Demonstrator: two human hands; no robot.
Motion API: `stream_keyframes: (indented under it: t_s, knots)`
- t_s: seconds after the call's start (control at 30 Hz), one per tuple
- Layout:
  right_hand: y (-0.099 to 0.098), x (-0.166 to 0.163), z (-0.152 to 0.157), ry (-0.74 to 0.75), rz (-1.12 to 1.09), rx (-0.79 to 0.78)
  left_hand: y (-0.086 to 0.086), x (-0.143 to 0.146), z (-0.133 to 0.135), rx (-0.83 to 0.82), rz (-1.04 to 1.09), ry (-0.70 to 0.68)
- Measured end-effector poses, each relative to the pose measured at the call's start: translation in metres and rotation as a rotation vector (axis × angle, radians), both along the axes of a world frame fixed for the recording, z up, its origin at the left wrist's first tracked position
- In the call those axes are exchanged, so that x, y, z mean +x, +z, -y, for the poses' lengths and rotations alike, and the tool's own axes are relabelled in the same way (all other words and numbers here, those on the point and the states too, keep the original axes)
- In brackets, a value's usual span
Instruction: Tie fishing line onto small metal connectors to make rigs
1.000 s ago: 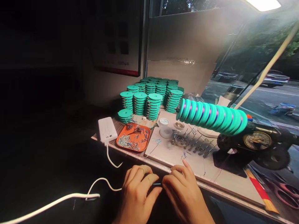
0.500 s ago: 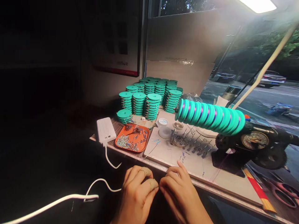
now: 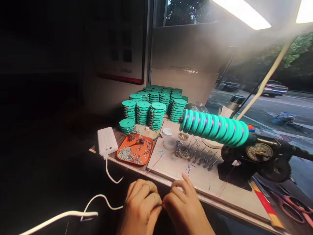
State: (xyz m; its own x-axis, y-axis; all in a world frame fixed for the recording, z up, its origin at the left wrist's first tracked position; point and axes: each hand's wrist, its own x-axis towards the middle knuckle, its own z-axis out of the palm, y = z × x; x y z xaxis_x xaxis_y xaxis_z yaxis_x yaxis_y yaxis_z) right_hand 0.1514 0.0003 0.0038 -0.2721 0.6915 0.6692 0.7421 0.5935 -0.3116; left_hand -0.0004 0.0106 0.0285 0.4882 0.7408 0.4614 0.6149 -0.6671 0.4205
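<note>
My left hand (image 3: pixel 143 205) and my right hand (image 3: pixel 184 205) meet at the front edge of the work board (image 3: pixel 168 178). The fingers of both are curled into a pinch, tip to tip. Whatever lies between the fingertips is hidden or too small to make out. Tape-like wraps cover some fingers of my left hand, while the right index finger sticks up. Just beyond the right hand, a few small blue and metal pieces (image 3: pixel 188 169) lie on the board. An orange tray (image 3: pixel 148 156) of small tubes and metal bits sits past my left hand.
Stacks of turquoise spools (image 3: pixel 157 116) stand at the back. A black winding machine (image 3: pixel 264 147) carries a row of turquoise foam rings (image 3: pixel 212 127). A dish of metal parts (image 3: pixel 185 152) lies mid-board, scissors (image 3: pixel 292 210) at right, a white power bank (image 3: pixel 107 140) with cable at left.
The whole view has shifted, so the table and its things appear slightly left and lower. Both hands stay pinched together, their fingertips now a little closer.
</note>
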Motion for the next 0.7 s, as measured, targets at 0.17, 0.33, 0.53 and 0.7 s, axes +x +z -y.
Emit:
stream_keyframes:
  t_s: [0.17, 0.33, 0.53, 0.7]
  knots:
    - [0.004, 0.02, -0.003, 0.136, 0.023, -0.182, 0.006, 0.001, -0.004, -0.128, 0.036, 0.022]
    - [0.009, 0.028, -0.005, 0.116, -0.006, -0.343, 0.01, -0.01, -0.005, -0.279, 0.13, 0.039]
    - [0.011, 0.021, -0.004, 0.124, -0.004, -0.2, 0.005, -0.012, -0.004, -0.22, 0.192, 0.029]
    - [0.013, 0.02, -0.005, 0.153, 0.048, -0.075, 0.005, -0.011, -0.001, -0.204, 0.249, 0.03]
